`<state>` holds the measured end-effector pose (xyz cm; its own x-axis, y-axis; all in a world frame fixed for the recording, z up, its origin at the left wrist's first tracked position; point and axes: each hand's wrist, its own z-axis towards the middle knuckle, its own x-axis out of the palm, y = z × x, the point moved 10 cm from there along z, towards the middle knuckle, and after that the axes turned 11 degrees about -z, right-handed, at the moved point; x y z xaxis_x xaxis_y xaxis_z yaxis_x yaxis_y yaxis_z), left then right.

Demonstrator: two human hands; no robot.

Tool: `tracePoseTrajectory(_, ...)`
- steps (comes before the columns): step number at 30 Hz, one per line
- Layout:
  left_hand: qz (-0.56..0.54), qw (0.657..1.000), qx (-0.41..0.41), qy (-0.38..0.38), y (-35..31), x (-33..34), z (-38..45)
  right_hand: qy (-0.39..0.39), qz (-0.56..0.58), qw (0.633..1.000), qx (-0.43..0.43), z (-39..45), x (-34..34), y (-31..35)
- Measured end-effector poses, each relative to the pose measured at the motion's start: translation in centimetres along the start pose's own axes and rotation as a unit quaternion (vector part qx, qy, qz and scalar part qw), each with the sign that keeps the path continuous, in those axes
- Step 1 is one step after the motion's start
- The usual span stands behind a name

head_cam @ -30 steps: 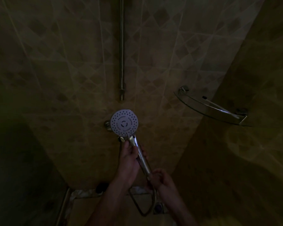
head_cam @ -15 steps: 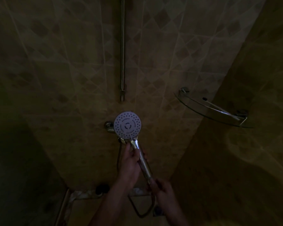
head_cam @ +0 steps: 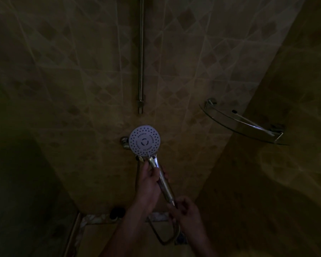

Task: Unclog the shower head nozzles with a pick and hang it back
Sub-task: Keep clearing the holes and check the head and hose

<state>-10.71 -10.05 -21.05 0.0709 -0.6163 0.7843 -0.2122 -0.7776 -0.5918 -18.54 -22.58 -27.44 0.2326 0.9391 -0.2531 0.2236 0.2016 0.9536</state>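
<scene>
tan diamond-tiled wall [head_cam: 82, 80], vertical chrome rail [head_cam: 141, 52] bare, so hanging is left | round white-faced chrome shower head [head_cam: 144, 140] up before me, nozzles facing | my left hand [head_cam: 149, 179] grips its handle | my right hand [head_cam: 186, 210] curls at handle's base | thin pick [head_cam: 148, 154], I think, at lower nozzles; unclogging underway

White shower head [head_cam: 144, 140], chrome handle; tan wall tiles [head_cam: 82, 80] (diamond-patterned).

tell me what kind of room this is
Most likely a dim tiled shower stall: a hand shower with hose, a vertical wall rail, and a glass corner shelf.
</scene>
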Motion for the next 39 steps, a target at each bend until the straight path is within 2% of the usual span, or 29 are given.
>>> tracePoseTrajectory(2,-0.011,1.000,0.001,0.008,0.1,0.1,-0.1,-0.019,-0.002,1.000,-0.011,-0.1,-0.3,-0.1)
tracePoseTrajectory(6,-0.021,1.000,-0.005,0.016,0.2,0.4,-0.2,-0.004,-0.046,0.999,-0.026,-0.7,-0.2,0.0)
tracePoseTrajectory(9,-0.017,1.000,-0.013,0.017,0.5,0.5,-0.2,0.000,-0.060,0.998,0.021,-0.6,-0.3,-0.7)
tracePoseTrajectory(12,-0.003,1.000,-0.013,0.007,0.8,0.0,0.0,0.021,-0.010,0.998,0.054,-0.6,-0.3,-1.0)
tracePoseTrajectory(16,0.003,1.000,-0.014,-0.005,1.2,-0.7,0.3,-0.006,-0.024,1.000,-0.007,-1.0,-0.7,0.1)
tracePoseTrajectory(20,-0.016,1.000,-0.014,0.000,1.3,-0.5,0.5,-0.034,-0.093,0.992,-0.079,-0.9,-1.1,0.7)
tracePoseTrajectory(23,-0.024,1.000,-0.016,0.012,1.1,-0.1,0.9,-0.042,-0.126,0.987,-0.093,-0.5,-1.1,0.8)
tracePoseTrajectory(26,-0.032,0.999,-0.020,0.026,0.9,0.3,1.2,-0.051,-0.076,0.994,-0.054,0.1,-1.2,0.3)
tracePoseTrajectory(29,-0.039,0.999,-0.021,0.027,1.0,0.3,1.5,-0.035,-0.081,0.995,-0.044,0.3,-0.8,0.2)
tracePoseTrajectory(35,-0.039,0.999,-0.017,0.014,1.2,0.3,1.8,-0.068,-0.150,0.979,-0.118,-0.6,-1.0,1.4)
tracePoseTrajectory(37,-0.041,0.999,-0.017,0.021,1.3,0.5,1.8,-0.059,-0.135,0.985,-0.088,-0.3,-0.8,0.6)
tracePoseTrajectory(39,-0.050,0.998,-0.026,0.023,1.4,0.5,1.9,-0.020,-0.059,0.998,0.007,0.5,-0.5,-1.3)
